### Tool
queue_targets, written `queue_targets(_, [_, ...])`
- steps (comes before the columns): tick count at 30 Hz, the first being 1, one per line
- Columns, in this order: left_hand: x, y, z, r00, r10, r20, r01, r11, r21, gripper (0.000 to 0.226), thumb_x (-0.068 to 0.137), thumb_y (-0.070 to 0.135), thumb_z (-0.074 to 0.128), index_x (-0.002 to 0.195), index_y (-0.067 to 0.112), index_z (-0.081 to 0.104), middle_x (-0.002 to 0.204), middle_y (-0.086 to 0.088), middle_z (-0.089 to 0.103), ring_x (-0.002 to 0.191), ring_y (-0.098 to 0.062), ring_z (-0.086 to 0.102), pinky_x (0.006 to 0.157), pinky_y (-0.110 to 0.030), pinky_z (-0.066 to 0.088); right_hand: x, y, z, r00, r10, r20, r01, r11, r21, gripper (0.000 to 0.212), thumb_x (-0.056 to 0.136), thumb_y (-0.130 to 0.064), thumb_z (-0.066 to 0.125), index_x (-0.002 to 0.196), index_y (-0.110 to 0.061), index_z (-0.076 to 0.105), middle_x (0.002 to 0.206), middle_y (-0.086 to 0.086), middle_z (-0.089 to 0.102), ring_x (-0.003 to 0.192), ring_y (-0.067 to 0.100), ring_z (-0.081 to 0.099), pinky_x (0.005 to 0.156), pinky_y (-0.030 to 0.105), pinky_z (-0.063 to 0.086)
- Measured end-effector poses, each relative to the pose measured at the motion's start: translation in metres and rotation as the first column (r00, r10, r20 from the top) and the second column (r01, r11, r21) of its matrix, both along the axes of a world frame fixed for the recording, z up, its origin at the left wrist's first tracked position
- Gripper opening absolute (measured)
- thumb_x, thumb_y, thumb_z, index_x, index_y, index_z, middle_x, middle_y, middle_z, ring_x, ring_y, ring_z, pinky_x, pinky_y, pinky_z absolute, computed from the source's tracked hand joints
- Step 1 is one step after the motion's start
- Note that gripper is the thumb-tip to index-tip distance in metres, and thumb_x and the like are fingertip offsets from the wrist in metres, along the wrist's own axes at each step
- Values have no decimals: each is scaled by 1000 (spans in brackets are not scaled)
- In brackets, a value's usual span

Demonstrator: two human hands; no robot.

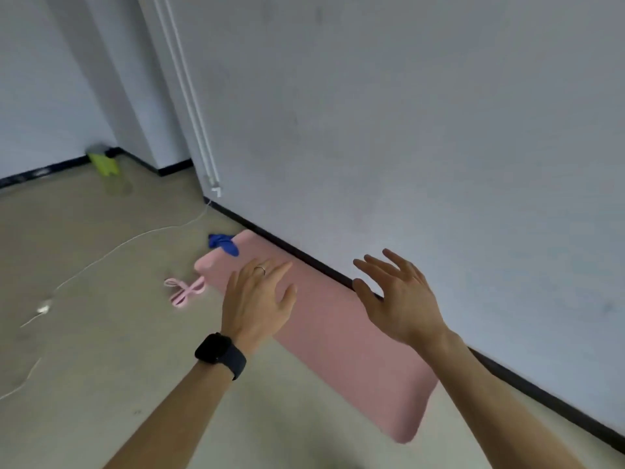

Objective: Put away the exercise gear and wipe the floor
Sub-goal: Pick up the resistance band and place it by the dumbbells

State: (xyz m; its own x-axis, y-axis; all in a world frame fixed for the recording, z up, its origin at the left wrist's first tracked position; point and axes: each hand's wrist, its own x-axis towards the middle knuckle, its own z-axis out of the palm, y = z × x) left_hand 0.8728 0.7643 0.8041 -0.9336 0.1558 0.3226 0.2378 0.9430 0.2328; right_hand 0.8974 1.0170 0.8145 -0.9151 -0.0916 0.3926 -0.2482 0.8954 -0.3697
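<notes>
A: Which step?
B: Gear, I'd judge. The pink mat point(338, 336) lies flat by the wall point(422, 130); left hand point(258, 297) and right hand point(400, 301) hover near it, fingers spread wide, holding nothing.
A: Next?
B: Likely clear the blue cloth point(223, 244) from the mat's far end, then roll.

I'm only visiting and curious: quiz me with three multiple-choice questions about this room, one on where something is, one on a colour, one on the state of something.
1. Where does the blue cloth lie?
A) at the far end of the pink mat
B) in the far corner
C) hung on the wall

2. What colour is the watch on the left wrist?
A) white
B) black
C) red

3. How is the pink mat?
A) rolled up
B) folded in half
C) spread flat beside the wall

Answers:
1 A, the cloth rests at the mat's far edge.
2 B, both band and face are black.
3 C, the mat lies flat along the wall's dark skirting.
</notes>
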Motion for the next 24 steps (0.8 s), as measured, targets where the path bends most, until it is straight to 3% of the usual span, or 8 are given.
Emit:
queue_targets(2, [0,-53,-9,993,113,25,-113,994,4,46,91,45,53,132,27,61,132,1,64,126,-24,53,99,-47,46,-25,-51,-6,995,98,25,-98,995,3,53,94,-57,32,135,-36,59,140,-10,58,145,20,34,116,44,33])
queue_targets(9, [-37,-205,-30,913,401,80,-401,916,-12,62,86,55,29,139,36,54,139,4,58,132,-23,47,105,-41,38,-126,-197,-29,934,348,77,-353,934,53,53,93,-57,33,134,-36,60,139,-11,60,142,21,41,113,47,37])
queue_targets(17, [-110,-341,-44,780,602,168,-609,793,-14,49,96,49,43,144,39,47,153,6,43,145,-18,31,117,-39,27,-254,-325,-58,860,476,180,-491,870,46,59,94,-60,26,136,-36,58,143,-13,55,145,18,35,115,49,35])
queue_targets(24, [-163,-441,-68,684,694,223,-716,698,24,48,96,48,49,143,40,47,150,8,46,144,-17,31,118,-42,26,-344,-429,-80,810,537,237,-565,822,71,61,92,-61,23,135,-37,60,141,-11,57,144,20,37,114,47,35])
